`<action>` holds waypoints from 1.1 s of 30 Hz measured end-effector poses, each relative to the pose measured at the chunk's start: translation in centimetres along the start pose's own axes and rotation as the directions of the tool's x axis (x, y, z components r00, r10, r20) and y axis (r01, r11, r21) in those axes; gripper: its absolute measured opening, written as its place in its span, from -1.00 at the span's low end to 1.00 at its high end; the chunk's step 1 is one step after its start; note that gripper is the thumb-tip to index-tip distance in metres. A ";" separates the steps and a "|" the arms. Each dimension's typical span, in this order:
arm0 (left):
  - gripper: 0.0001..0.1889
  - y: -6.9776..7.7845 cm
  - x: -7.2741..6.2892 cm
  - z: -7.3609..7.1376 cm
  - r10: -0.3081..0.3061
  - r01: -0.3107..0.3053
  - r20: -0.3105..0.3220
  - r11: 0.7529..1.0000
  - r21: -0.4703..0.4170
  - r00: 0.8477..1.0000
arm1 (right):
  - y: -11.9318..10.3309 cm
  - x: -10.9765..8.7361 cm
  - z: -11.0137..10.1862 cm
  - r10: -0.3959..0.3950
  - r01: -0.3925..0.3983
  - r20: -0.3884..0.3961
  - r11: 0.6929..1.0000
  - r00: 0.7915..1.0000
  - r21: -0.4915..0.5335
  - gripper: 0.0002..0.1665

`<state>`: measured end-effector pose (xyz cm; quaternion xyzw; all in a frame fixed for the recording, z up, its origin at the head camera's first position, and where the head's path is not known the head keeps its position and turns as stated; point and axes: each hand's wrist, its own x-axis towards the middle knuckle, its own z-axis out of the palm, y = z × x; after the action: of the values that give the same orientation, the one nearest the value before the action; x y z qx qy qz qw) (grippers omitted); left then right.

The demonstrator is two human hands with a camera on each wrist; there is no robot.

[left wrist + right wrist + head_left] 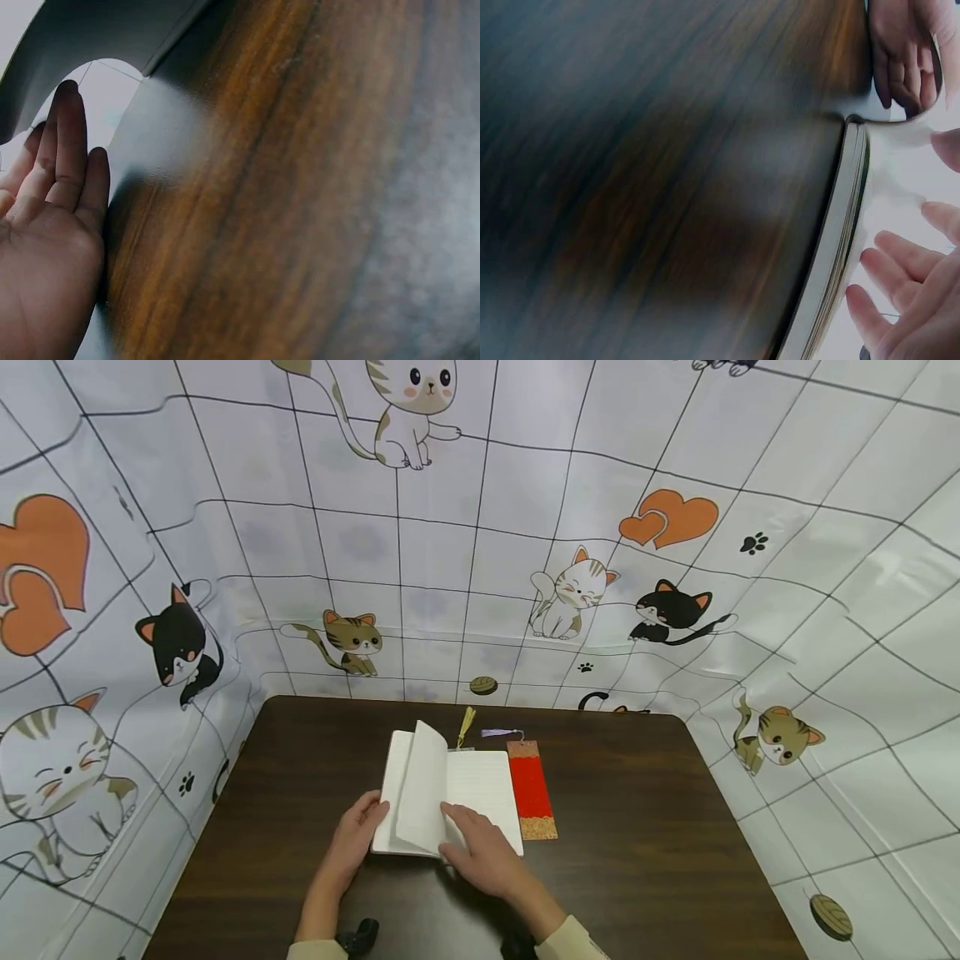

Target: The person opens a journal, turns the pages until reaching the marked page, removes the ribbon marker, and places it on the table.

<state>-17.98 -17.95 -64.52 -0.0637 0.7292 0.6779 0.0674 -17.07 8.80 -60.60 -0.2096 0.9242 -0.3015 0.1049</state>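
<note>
An open notebook [480, 777] with pale, lined pages lies on the table, and one loose page [422, 793] stands raised near its middle. My left hand [354, 835] holds the notebook's left edge, thumb on the page side. In the left wrist view the fingers of this left hand [52, 217] lie along the dark cover [112, 45]; the thumb is hidden. Over the right-hand page rests my right hand [483, 852], fingertips close to the raised page. The right wrist view shows this right hand [915, 292] with spread, loosely bent fingers above the white paper.
A red bookmark [531, 781] with gold ends and a pale purple tassel [501, 732] lies right of the notebook. A yellow tassel [466, 727] sticks out past the notebook's top edge. The dark wooden table [637, 827] is surrounded by cat-patterned sheeting [465, 552].
</note>
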 end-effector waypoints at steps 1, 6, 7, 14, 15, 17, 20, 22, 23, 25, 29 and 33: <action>-0.45 -0.1 0.1 -0.1 0.010 -0.010 0.013 1.000 -0.023 1.000 | -0.2 0.1 0.1 0.004 -0.004 -0.001 1.000 1.000 -0.013 -0.25; -0.38 -0.8 0.0 0.1 0.036 -0.033 0.031 0.994 -0.109 0.999 | -0.4 -0.1 0.5 0.009 -0.010 -0.004 0.997 1.000 -0.075 -0.29; -0.42 -0.9 0.0 0.1 0.041 -0.038 0.025 0.994 -0.105 0.999 | -0.4 -0.2 0.6 0.003 -0.003 -0.006 0.996 1.000 -0.086 -0.29; -0.57 -0.5 0.2 0.1 0.032 -0.035 -0.023 0.987 -0.159 0.999 | -0.6 -0.1 0.7 -0.053 0.048 -0.037 0.990 0.998 -0.129 -0.29; -0.55 -0.3 0.2 0.1 0.026 -0.029 -0.019 0.984 -0.178 0.999 | -0.6 -0.1 0.7 -0.052 0.047 -0.037 0.990 0.998 -0.133 -0.29; -0.52 -0.1 0.1 0.1 0.019 -0.023 -0.023 0.983 -0.182 1.000 | -0.6 0.0 0.7 -0.043 0.039 -0.030 0.990 0.999 -0.135 -0.29; -0.58 -0.2 0.1 0.0 0.002 -0.005 -0.041 0.998 -0.070 0.999 | -0.6 0.0 0.6 -0.026 0.024 -0.009 0.992 1.000 -0.124 -0.28; -0.62 -0.3 -0.1 0.0 0.000 0.000 -0.043 1.000 -0.007 0.999 | -0.4 -0.1 0.5 -0.013 0.013 0.009 0.995 1.000 -0.098 -0.27; -0.63 -0.5 -0.2 0.0 0.001 -0.001 -0.033 1.000 0.008 0.999 | -0.1 -0.2 0.5 -0.010 0.011 0.015 0.996 1.000 -0.085 -0.27; -0.63 -0.6 -0.4 -0.1 -0.004 0.004 -0.019 1.000 0.016 1.000 | 0.4 -0.4 0.4 -0.012 0.014 0.030 0.997 0.999 -0.079 -0.27; -0.63 -0.7 -0.3 -0.2 -0.010 0.010 -0.017 1.000 -0.005 1.000 | 1.5 -0.7 -0.3 -0.028 0.034 0.047 0.991 0.999 -0.129 -0.30; -0.62 -0.5 0.1 -0.3 0.008 -0.009 -0.024 1.000 -0.011 1.000 | 1.9 -0.7 -1.4 -0.015 0.024 0.060 0.988 0.998 -0.155 -0.26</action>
<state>-17.95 -18.31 -65.04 -0.0689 0.7266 0.6813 0.0556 -17.54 11.20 -60.60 -0.2349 0.9394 -0.2232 0.1122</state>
